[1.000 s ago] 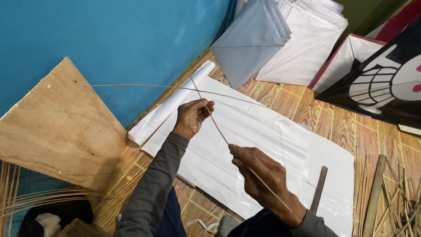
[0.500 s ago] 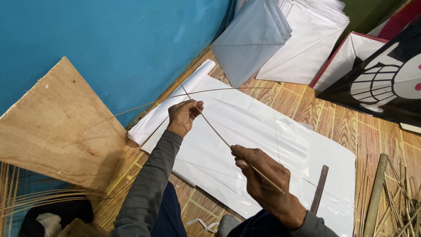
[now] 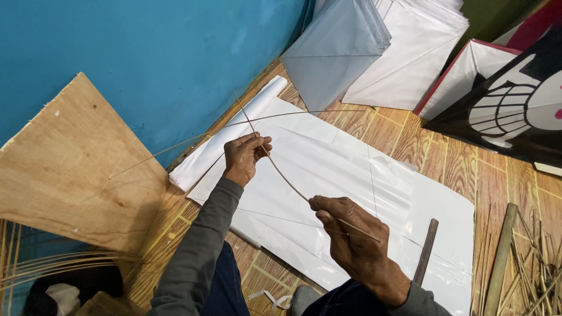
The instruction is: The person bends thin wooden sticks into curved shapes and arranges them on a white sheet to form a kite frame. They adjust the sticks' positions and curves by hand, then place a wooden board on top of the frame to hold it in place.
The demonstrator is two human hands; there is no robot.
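The left hand [image 3: 246, 157] is closed on a thin bamboo stick [image 3: 287, 181] near where it crosses a second, bowed stick [image 3: 293, 116], and the right hand [image 3: 351, 246] is closed on the same stick lower down — both held up over the white paper sheet [image 3: 363, 193] on the wooden floor [image 3: 468, 169]. To do this well, I think both hands should pinch softly and bend slowly, so the stick does not snap.
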